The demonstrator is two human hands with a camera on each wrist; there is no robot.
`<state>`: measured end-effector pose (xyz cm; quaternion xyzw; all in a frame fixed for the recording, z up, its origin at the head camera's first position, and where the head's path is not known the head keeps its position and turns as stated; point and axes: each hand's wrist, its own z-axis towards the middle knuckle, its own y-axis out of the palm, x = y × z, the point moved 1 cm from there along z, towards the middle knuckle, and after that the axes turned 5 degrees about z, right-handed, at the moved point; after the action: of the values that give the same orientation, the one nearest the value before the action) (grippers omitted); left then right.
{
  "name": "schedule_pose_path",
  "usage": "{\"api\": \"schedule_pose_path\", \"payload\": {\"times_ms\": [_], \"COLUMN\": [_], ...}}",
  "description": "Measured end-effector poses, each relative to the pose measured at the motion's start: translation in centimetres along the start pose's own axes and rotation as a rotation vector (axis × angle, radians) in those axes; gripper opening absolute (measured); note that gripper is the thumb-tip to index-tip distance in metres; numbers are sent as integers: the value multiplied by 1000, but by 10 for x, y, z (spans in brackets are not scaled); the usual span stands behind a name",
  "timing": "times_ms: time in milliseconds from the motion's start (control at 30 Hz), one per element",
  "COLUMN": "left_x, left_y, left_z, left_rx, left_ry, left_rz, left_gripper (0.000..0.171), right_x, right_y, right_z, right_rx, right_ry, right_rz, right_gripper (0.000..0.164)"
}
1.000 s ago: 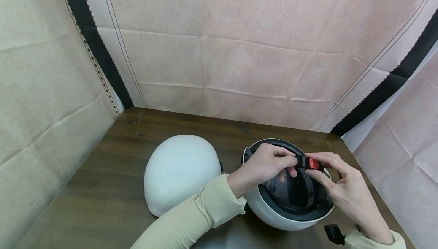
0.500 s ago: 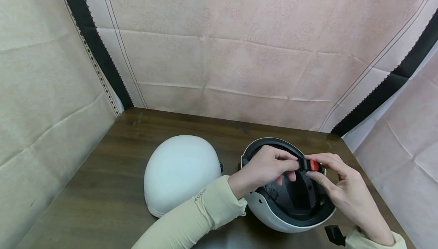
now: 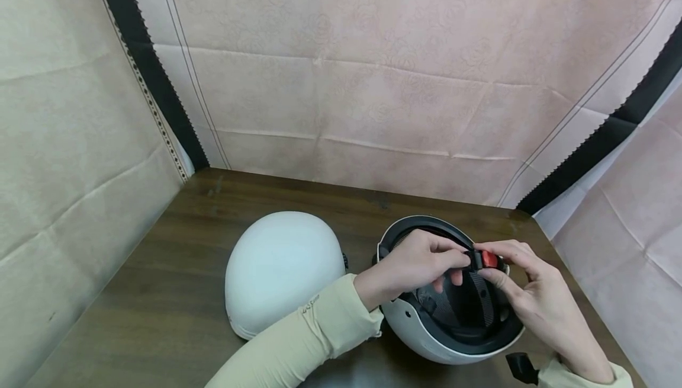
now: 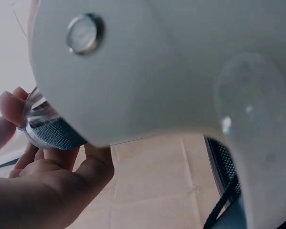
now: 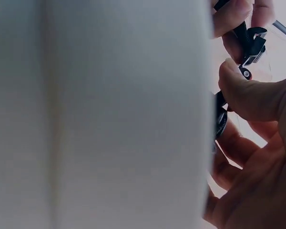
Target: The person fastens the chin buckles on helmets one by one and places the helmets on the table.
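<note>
A white helmet [image 3: 426, 336] lies upturned on the table, its black padded inside facing up. Above its opening my left hand [image 3: 421, 260] pinches the black end of the chin strap. On the other side, my right hand [image 3: 538, 293] holds the chin strap buckle [image 3: 489, 259], which has a red button, between thumb and fingers. In the right wrist view the buckle's black metal-edged parts [image 5: 254, 46] show between both hands' fingers; whether they are joined I cannot tell. The helmet's shell [image 4: 133, 76] fills much of the left wrist view, hiding part of the left hand.
A second white helmet [image 3: 282, 272] sits dome up on the brown wooden table [image 3: 176, 293], left of the upturned one and beside the left forearm. Pale cloth walls [image 3: 341, 80] stand around the table. A black wrist device [image 3: 522, 367] is at the right sleeve.
Both hands and the buckle have shifted very slightly to the right. The upturned helmet has tipped a little under them. Both hands keep their hold.
</note>
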<state>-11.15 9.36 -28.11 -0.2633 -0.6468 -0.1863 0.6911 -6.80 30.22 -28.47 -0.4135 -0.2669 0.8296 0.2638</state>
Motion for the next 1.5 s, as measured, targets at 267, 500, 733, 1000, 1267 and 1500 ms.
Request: {"api": "schedule_pose_path", "payload": {"times_ms": [267, 500, 733, 1000, 1267, 1500], "left_x": [-3, -1, 5, 12, 13, 11], "left_y": [0, 4, 8, 11, 18, 17], "left_z": [-1, -4, -8, -11, -7, -7], "left_rx": [22, 49, 72, 104, 109, 112], "left_ry": [24, -22, -30, -110, -130, -135], "left_rz": [-14, 48, 108, 254, 343, 352], "left_gripper": [15, 10, 10, 10, 11, 13], "right_x": [-1, -1, -2, -4, -6, -4], "right_y": [3, 1, -1, 0, -5, -3], "right_z": [0, -1, 0, 0, -4, -2], "right_rx": [-3, 11, 18, 5, 21, 4], "right_ry": [8, -21, -52, -100, -119, -139], "right_rz": [-7, -12, -34, 2, -6, -16], "right_gripper": [50, 54, 54, 57, 59, 60]}}
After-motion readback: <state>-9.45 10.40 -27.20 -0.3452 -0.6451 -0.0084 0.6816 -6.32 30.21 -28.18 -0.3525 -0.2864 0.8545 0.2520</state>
